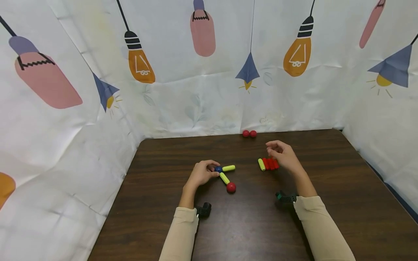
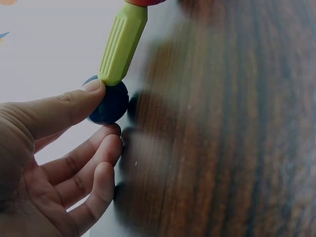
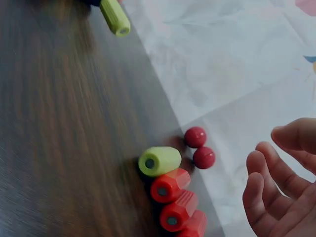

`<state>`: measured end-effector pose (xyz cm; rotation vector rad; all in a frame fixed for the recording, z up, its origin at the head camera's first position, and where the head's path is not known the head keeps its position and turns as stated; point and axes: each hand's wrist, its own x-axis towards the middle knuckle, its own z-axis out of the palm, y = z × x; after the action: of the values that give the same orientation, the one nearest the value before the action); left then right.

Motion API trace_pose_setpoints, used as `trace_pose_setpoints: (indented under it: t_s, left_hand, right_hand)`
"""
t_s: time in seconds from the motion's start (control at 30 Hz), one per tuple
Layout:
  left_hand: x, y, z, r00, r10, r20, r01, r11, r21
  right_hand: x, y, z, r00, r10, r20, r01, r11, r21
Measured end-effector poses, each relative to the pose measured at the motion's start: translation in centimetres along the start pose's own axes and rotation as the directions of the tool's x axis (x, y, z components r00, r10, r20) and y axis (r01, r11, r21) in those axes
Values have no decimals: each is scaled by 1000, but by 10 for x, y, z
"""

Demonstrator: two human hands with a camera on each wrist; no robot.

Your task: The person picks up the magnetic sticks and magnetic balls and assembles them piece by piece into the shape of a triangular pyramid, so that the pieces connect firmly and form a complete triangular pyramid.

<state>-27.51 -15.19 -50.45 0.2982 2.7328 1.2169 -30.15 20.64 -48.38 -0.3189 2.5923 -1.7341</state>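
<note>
My left hand (image 1: 201,173) pinches a dark blue ball (image 2: 109,104) between thumb and fingers, low over the table. Two yellow-green rods branch from that ball: one rod (image 1: 228,168) points right, and the other rod (image 1: 224,178) slants toward me to a red ball (image 1: 231,187) at its end. Over on the right, my right hand (image 1: 283,155) hovers by a row of red rods (image 3: 177,211) with its fingers loosely bent and nothing held. A single yellow-green rod (image 3: 161,161) lies at the left end of that row; dark round spots show on the rod ends.
Two small red balls (image 1: 249,133) sit side by side at the far edge of the brown wooden table (image 1: 183,148). A white patterned cloth (image 1: 225,98) hangs behind the table and along its sides. Each wrist wears a black strap with a small device.
</note>
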Motion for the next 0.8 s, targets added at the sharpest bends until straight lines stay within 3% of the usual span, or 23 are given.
trace_pose_setpoints:
  t_s: [0.2,0.43,0.57,0.8]
  left_hand:
    - [0,-1,-1,1000,0,8,1,1000,-16]
    - [-1,-2,-2,1000,-4,14,4,1000,-21]
    - [-2,-3,-2,1000,2,25,-1,1000,-29]
    - [-3,-4,-1,999,-6,32,7,999,-37]
  right_hand:
    - [35,-1,-7,996,40,82,-36,998,-60]
    - [76,3,-10,972,132,193,-118,990,-82]
    - [90,6,-10,959,174,222,-150,981,-120]
    - [109,12,-3,942,182,282,-133,974,-184]
